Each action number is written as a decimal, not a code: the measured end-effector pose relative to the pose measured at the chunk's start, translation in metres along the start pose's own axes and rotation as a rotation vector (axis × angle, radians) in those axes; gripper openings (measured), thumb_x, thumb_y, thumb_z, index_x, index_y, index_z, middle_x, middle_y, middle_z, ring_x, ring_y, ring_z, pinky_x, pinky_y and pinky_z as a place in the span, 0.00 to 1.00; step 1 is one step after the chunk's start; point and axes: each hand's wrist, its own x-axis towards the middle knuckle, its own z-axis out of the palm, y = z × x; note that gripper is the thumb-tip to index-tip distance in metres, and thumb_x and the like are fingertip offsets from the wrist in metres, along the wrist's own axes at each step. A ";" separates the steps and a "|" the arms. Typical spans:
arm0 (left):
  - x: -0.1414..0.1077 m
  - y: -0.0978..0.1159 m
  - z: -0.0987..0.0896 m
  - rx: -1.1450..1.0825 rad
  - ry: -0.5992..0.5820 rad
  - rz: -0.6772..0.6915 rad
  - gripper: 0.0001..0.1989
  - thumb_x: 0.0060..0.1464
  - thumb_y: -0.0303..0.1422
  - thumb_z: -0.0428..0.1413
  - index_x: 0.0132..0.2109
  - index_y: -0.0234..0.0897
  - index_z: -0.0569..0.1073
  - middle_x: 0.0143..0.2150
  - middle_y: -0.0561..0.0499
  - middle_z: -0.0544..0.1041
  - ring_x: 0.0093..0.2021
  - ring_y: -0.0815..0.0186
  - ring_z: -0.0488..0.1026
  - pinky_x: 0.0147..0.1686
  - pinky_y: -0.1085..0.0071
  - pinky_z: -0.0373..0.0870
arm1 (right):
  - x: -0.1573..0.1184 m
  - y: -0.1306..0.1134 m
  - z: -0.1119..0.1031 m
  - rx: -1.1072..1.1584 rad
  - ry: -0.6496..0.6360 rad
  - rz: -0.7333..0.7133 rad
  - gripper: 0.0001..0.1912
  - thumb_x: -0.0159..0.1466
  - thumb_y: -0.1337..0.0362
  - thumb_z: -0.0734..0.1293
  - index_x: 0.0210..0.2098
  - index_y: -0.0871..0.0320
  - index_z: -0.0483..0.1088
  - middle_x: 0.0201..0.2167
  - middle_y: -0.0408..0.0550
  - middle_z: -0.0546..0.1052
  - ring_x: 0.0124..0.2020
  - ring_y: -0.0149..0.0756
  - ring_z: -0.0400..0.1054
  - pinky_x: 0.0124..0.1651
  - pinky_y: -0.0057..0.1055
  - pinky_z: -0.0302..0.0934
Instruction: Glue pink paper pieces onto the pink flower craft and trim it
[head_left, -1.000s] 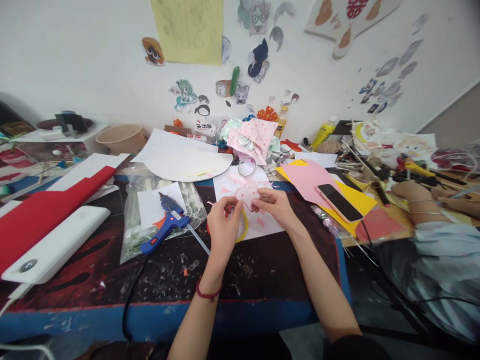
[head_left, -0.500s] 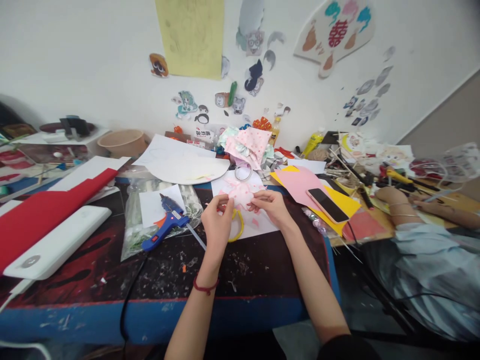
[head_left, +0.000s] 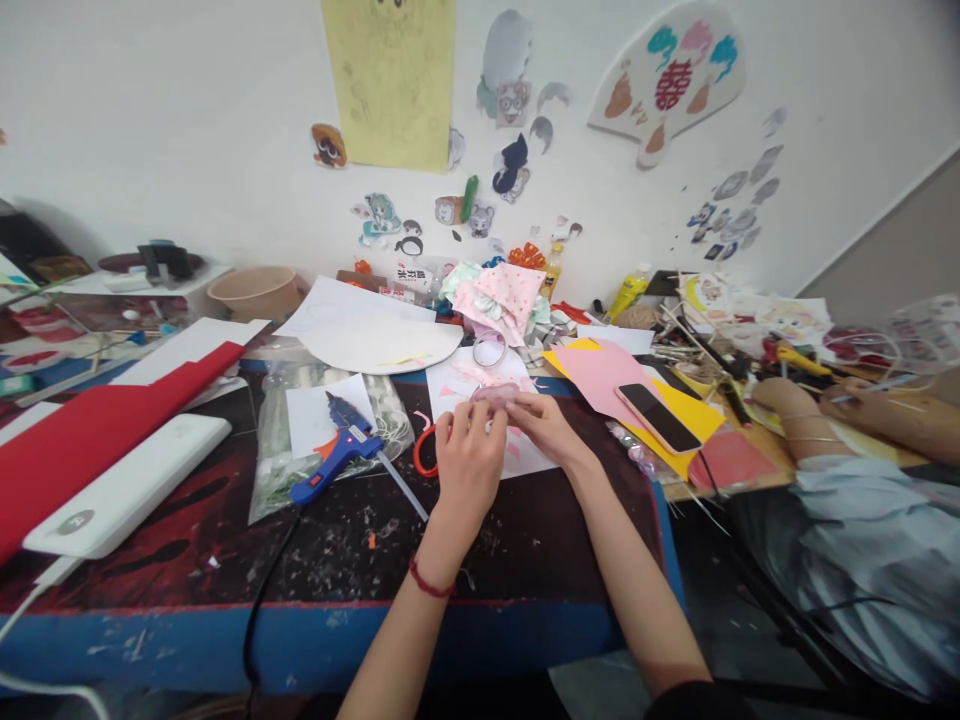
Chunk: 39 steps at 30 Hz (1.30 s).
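My left hand [head_left: 472, 450] is over the white paper [head_left: 444, 385], fingers bent down onto a small pale pink piece of cloth [head_left: 496, 392]. From the other side, my right hand [head_left: 544, 425] pinches the same piece between thumb and fingers. The cloth lies partly hidden behind the fingertips. Scissors with a red ring handle [head_left: 424, 452] show beside my left hand, their rest covered by it. Pink scraps lie scattered on the paper, and a roll of clear tape [head_left: 490, 348] is behind the cloth.
Left of my hands lies a blue glue gun [head_left: 341, 455] on a plastic bag [head_left: 274, 480]. A white power bank [head_left: 127, 485] is farther left. At right, a phone [head_left: 656, 418] rests on pink and yellow sheets. Another person's arm [head_left: 795, 410] is at the right table.
My left hand has moved right and turned over the cloth, which was held up flat between both hands and now is tilted. The yellow ring handle is covered; the red handle has come into sight.
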 end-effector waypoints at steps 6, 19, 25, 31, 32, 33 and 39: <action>-0.005 -0.014 -0.005 -0.278 0.024 -0.435 0.08 0.63 0.34 0.59 0.46 0.35 0.77 0.40 0.46 0.81 0.40 0.58 0.72 0.43 0.63 0.64 | 0.002 -0.005 -0.002 -0.045 -0.041 0.035 0.15 0.65 0.53 0.72 0.36 0.60 0.80 0.31 0.47 0.81 0.32 0.32 0.76 0.41 0.29 0.73; -0.012 -0.035 -0.005 -0.763 -0.198 -0.885 0.11 0.60 0.39 0.59 0.41 0.36 0.81 0.33 0.50 0.82 0.29 0.67 0.72 0.34 0.71 0.66 | 0.001 -0.006 -0.001 -0.083 0.028 0.046 0.15 0.57 0.55 0.78 0.29 0.62 0.79 0.21 0.48 0.80 0.20 0.30 0.71 0.25 0.27 0.63; -0.026 -0.027 -0.036 -0.779 -0.110 -0.905 0.12 0.63 0.39 0.56 0.43 0.38 0.80 0.33 0.50 0.80 0.31 0.66 0.72 0.31 0.72 0.64 | 0.008 0.002 -0.013 -0.122 0.322 -0.020 0.16 0.58 0.53 0.77 0.30 0.61 0.80 0.20 0.45 0.78 0.20 0.29 0.67 0.26 0.28 0.59; -0.058 -0.015 -0.063 -1.035 -0.214 -0.912 0.11 0.61 0.39 0.58 0.41 0.37 0.80 0.31 0.50 0.80 0.30 0.66 0.76 0.31 0.73 0.70 | 0.040 0.010 -0.040 -0.177 0.399 0.026 0.17 0.60 0.54 0.76 0.36 0.63 0.78 0.31 0.48 0.80 0.29 0.32 0.72 0.35 0.31 0.68; -0.063 -0.014 -0.066 -1.048 -0.215 -0.915 0.11 0.61 0.39 0.58 0.41 0.37 0.80 0.30 0.50 0.80 0.30 0.65 0.77 0.31 0.73 0.71 | 0.048 0.009 -0.045 -0.190 0.401 0.045 0.15 0.64 0.55 0.73 0.41 0.63 0.77 0.36 0.48 0.80 0.33 0.33 0.74 0.39 0.33 0.71; -0.066 -0.013 -0.068 -1.041 -0.206 -0.914 0.11 0.61 0.39 0.58 0.40 0.37 0.80 0.30 0.50 0.80 0.30 0.65 0.77 0.31 0.73 0.71 | 0.058 0.008 -0.049 -0.203 0.402 0.064 0.15 0.68 0.57 0.69 0.47 0.62 0.74 0.43 0.49 0.79 0.40 0.35 0.75 0.44 0.37 0.73; -0.075 -0.019 -0.074 -0.879 -0.095 -0.756 0.10 0.61 0.37 0.58 0.38 0.38 0.82 0.27 0.52 0.79 0.25 0.67 0.74 0.25 0.74 0.69 | 0.106 0.001 -0.060 -0.193 0.449 0.076 0.20 0.70 0.57 0.68 0.58 0.59 0.69 0.56 0.54 0.74 0.52 0.43 0.73 0.53 0.46 0.72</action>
